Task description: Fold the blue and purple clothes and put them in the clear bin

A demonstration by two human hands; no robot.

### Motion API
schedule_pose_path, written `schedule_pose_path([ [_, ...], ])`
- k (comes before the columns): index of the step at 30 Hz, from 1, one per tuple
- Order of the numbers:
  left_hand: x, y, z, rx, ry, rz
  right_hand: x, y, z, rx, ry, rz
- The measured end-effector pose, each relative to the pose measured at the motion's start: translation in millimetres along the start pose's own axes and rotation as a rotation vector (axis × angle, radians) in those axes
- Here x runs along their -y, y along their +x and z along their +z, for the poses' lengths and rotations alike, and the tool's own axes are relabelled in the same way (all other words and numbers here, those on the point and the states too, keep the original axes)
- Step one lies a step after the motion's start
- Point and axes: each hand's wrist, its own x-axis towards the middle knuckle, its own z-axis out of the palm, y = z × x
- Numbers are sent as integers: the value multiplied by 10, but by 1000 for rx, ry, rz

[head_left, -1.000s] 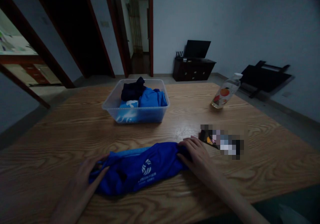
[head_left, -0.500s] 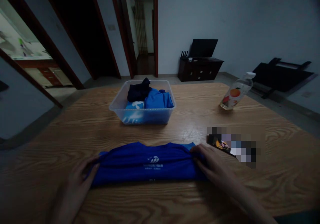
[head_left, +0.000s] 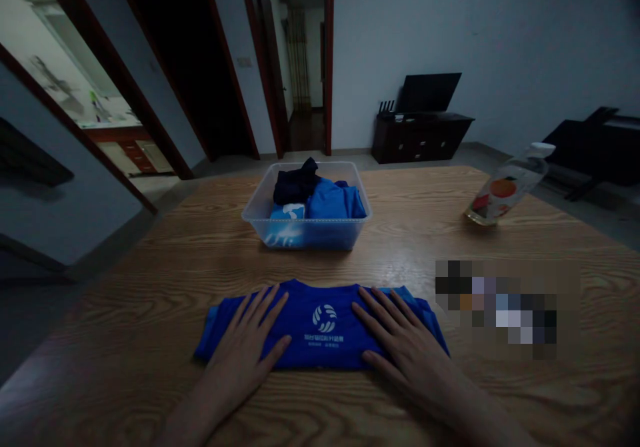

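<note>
A folded blue T-shirt (head_left: 325,350) with a pale printed logo lies flat on the wooden table in front of me. My left hand (head_left: 245,340) rests palm down on its left part, fingers spread. On the right part of the cloth lies my right hand (head_left: 400,340), also flat with its fingers apart. Beyond the shirt stands a clear plastic bin (head_left: 320,235). In it are a dark navy garment (head_left: 294,184) and bright blue folded clothes (head_left: 334,200).
The wooden table (head_left: 150,267) spans the foreground. A clear bottle (head_left: 505,190) with a fruit label stands at the right. Nearer is a pixelated, unrecognisable item (head_left: 505,310). Against the back wall is a dark cabinet (head_left: 420,137) with a screen (head_left: 430,92).
Both hands have let go of the shirt's side edges and moved inward onto its top, fingers now spread. The shirt lies flatter, its logo more visible. The view has turned slightly left.
</note>
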Motion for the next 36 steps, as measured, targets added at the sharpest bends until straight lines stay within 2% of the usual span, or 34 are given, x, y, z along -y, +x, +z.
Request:
schedule_pose_path([
  [3, 33, -101, 34, -21, -5, -51, -101, -41, -3, -2, 22, 28],
  [9, 15, -189, 12, -15, -35, -73, -141, -75, 15, -25, 54, 28],
  [16, 63, -122, -17, -41, -74, -74, -139, -56, -14, -68, 24, 50],
  [20, 141, 10, -106, 0, -131, -22, -72, 32, -25, -67, 59, 21],
  [23, 203, 62, -183, 36, -177, -68, -73, 84, 10, -96, 73, 45],
  [27, 308, 52, -219, 108, -235, -109, -183, 122, 5, -79, 108, 83],
  [32, 372, 2, -235, 108, -334, -65, -350, 133, -32, -82, 113, 62],
  [36, 351, 36, -407, 153, -354, -104, -402, 137, -10, -84, 75, -1],
])
